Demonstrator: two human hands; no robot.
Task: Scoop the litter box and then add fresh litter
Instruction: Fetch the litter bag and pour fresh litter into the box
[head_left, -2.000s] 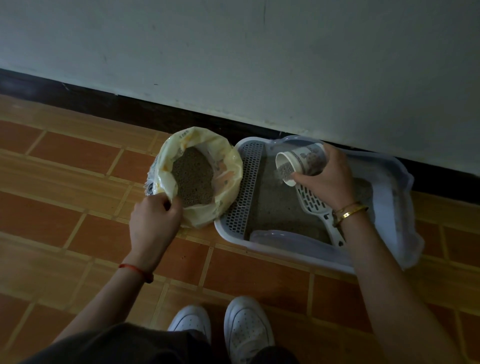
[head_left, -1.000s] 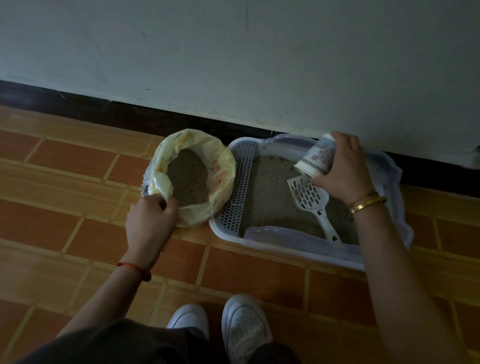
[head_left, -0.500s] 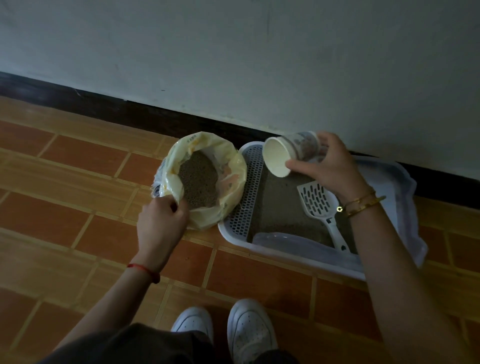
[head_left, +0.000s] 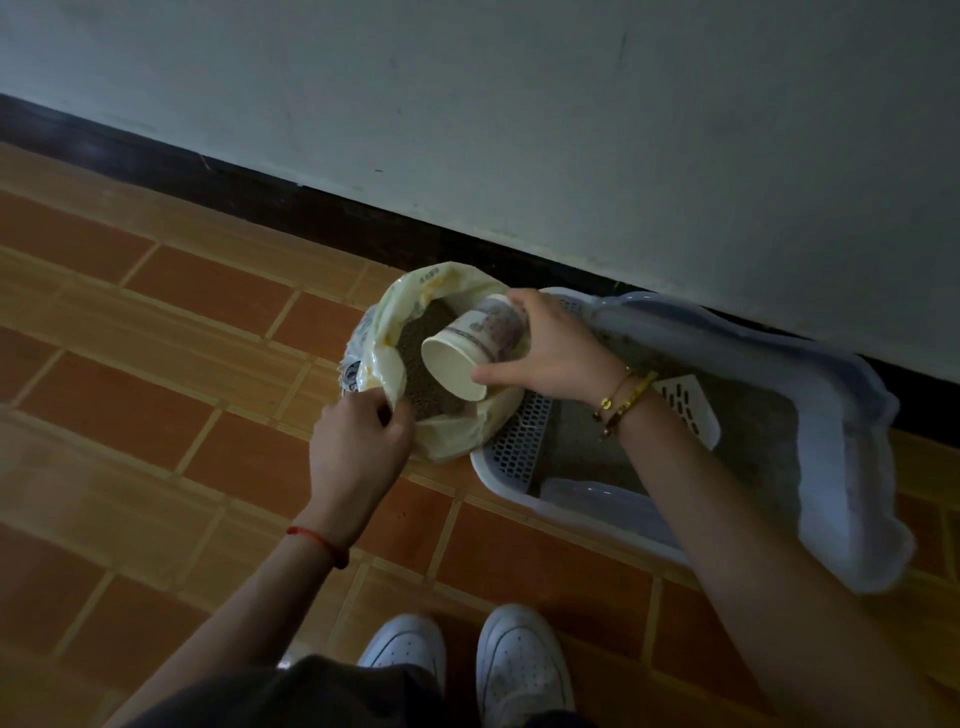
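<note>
- Head view: the litter box (head_left: 511, 452) sits just right of the litter bag (head_left: 457, 439).
- The left hand (head_left: 358, 441) pinches the bag's near rim.
- The right hand (head_left: 556, 348) is curled round the cup (head_left: 470, 345) over the bag's litter, with the mouth tilted toward the left hand.

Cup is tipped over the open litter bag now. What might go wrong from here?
1. Only the left hand gripping its rim holds the soft yellow plastic litter bag open; a slip could spill granules onto the tiled floor.
2. The right hand holds the printed paper cup tilted; an overfull load may shed granules before reaching the white plastic litter box.
3. The white slotted scoop lying in the box could get buried.
</note>
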